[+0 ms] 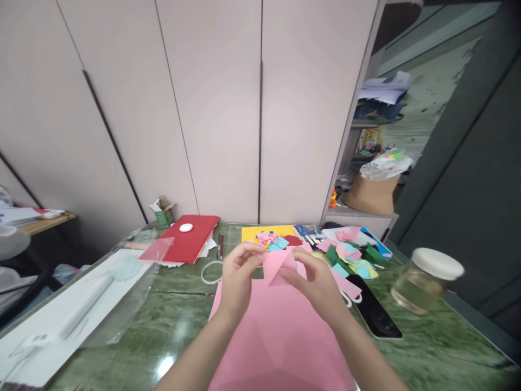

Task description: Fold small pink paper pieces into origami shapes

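Between my two hands, a small piece of pink paper point(273, 267) is held up with a diagonal fold across it. My left hand point(240, 274) pinches its upper left edge between thumb and fingertips. On the other side, my right hand point(315, 279) grips the right part with thumb and bent fingers. Below them, a large pink sheet point(280, 336) lies flat on the table. White scissor handles point(354, 298) show just right of my right hand. A roll of white tape point(211, 272) lies left of my left hand.
A black phone point(376, 307) and a lidded jar of liquid point(423, 282) stand at right. Coloured paper pieces point(350, 252) are heaped behind my right hand. A red folder point(191, 236), two pens point(220, 247) and a clear plastic sleeve point(134, 304) lie to the left.
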Demonstrator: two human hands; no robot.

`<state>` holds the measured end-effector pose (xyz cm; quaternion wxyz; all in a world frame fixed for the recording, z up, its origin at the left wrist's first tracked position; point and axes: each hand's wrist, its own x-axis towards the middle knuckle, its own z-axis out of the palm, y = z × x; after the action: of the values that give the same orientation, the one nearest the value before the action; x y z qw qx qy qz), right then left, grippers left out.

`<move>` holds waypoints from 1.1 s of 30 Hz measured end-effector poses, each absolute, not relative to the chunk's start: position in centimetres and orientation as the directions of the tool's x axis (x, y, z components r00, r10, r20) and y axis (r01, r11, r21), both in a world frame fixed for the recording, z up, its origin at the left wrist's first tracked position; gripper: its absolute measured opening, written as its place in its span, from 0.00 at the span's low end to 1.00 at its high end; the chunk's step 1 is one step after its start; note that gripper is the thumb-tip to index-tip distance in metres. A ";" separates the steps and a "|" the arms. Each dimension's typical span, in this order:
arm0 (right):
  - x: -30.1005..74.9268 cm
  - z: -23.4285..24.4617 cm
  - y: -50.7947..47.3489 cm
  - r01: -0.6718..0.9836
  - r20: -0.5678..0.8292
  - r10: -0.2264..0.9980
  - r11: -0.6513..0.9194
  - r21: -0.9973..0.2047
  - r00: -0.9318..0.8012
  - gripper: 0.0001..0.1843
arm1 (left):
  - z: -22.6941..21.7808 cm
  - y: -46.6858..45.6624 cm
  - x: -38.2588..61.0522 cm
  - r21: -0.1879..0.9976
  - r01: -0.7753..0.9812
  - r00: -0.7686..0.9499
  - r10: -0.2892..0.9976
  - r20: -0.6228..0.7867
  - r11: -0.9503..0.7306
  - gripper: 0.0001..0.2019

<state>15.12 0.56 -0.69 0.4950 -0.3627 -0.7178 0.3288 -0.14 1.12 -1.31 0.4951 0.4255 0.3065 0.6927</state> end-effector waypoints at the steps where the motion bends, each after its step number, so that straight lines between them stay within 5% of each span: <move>1: 15.0 -0.9 0.6 0.201 0.495 0.840 0.536 -0.820 -0.223 0.07 | -1.2 1.2 -0.1 0.845 -0.442 -0.139 0.954 0.266 -0.300 0.02; 5: 14.6 -1.4 0.5 0.377 0.681 0.723 0.666 -0.644 -0.114 0.29 | -1.1 1.5 -0.1 0.843 -0.472 -0.133 0.966 0.222 -0.258 0.02; 11: 14.4 -1.7 0.5 0.620 0.924 0.333 0.770 -0.152 -0.188 0.18 | -1.0 1.7 -0.1 0.844 -0.478 -0.142 0.970 0.200 -0.244 0.02; 19: 14.5 -2.2 0.8 0.738 0.947 0.222 0.674 0.024 -0.233 0.16 | -1.2 1.6 0.0 0.861 -0.452 -0.138 0.972 0.193 -0.235 0.02; 26: 15.1 -1.9 0.4 0.693 0.882 0.108 0.665 0.279 -0.459 0.17 | -1.8 1.9 0.0 0.883 -0.391 -0.124 0.966 0.228 -0.259 0.04; 33: 15.2 -2.2 0.8 0.672 0.925 0.153 0.728 0.131 -0.347 0.16 | -1.5 1.5 0.2 0.889 -0.349 -0.086 0.955 0.283 -0.295 0.06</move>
<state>15.23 0.78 -2.17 0.5066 -0.2648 -0.7795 -0.2563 0.15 1.45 -1.54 0.4946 0.4610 0.3285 0.6595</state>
